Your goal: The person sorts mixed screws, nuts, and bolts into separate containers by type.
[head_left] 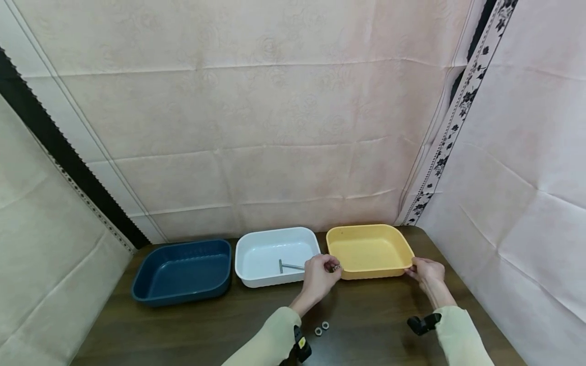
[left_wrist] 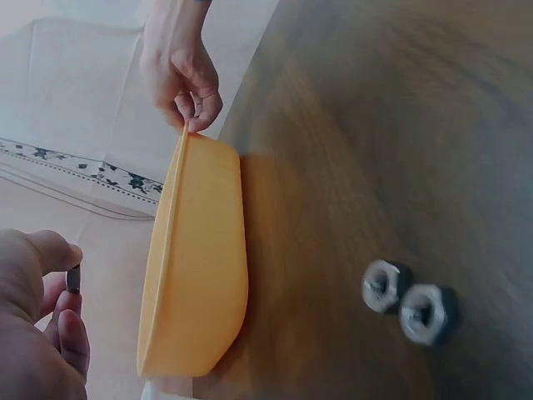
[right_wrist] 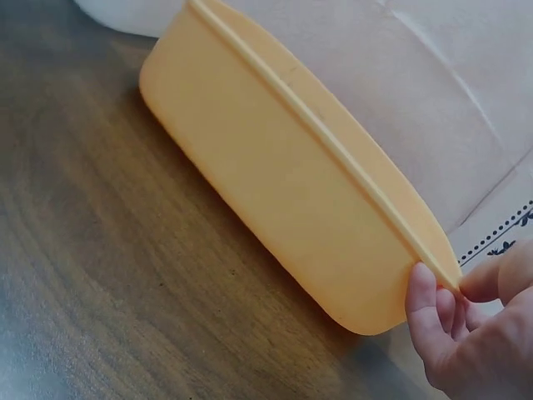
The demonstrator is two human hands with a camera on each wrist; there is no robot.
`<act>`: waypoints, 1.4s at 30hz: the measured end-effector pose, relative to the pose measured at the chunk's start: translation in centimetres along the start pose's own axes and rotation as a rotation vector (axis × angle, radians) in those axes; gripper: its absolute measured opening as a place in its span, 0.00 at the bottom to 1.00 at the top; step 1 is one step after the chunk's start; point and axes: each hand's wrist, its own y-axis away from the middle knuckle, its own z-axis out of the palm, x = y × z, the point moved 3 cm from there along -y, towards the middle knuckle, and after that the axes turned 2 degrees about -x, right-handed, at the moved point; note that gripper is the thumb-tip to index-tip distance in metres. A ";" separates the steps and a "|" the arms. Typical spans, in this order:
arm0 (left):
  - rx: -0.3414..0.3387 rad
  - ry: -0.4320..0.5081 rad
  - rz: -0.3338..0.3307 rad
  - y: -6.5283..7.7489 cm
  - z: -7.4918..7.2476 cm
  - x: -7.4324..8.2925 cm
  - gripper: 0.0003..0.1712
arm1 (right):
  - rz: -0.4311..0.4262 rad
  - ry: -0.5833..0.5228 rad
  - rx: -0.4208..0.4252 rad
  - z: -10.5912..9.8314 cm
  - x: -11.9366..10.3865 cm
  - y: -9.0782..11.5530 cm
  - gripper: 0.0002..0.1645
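Observation:
My left hand [head_left: 319, 279] pinches a small metal nut [left_wrist: 73, 279] between thumb and fingers, beside the near left corner of the yellow tray [head_left: 373, 273]. At that tray's near right corner, my right hand [head_left: 427, 270] grips the rim between thumb and fingers. The yellow tray holds nothing that I can see. Two more nuts [left_wrist: 426, 314] lie close together on the wooden table, nearer to me than the trays. Inside the white tray [head_left: 256, 280] lies a T-shaped metal piece [head_left: 288, 266], partly hidden behind my left hand.
A dark blue tray [head_left: 183, 296] stands at the left of the row, with the white one in the middle. Pale cloth [head_left: 274, 127] hangs behind the wooden table [head_left: 220, 325] and at both sides. Each wrist wears a black camera strap.

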 end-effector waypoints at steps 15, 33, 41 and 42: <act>0.023 -0.030 -0.055 -2.6 3.2 -0.4 0.04 | 0.064 -0.071 -0.047 -0.3 0.1 0.0 0.08; 0.026 -0.083 -0.104 -3.3 4.7 -1.7 0.04 | 0.088 -0.089 -0.065 -0.5 0.2 -0.1 0.08; 0.038 -0.102 -0.083 -3.1 4.9 -1.8 0.04 | 0.086 -0.093 -0.061 -0.4 0.3 -0.3 0.08; 0.038 -0.103 -0.083 -3.1 4.9 -1.8 0.04 | 0.087 -0.093 -0.061 -0.4 0.3 -0.3 0.08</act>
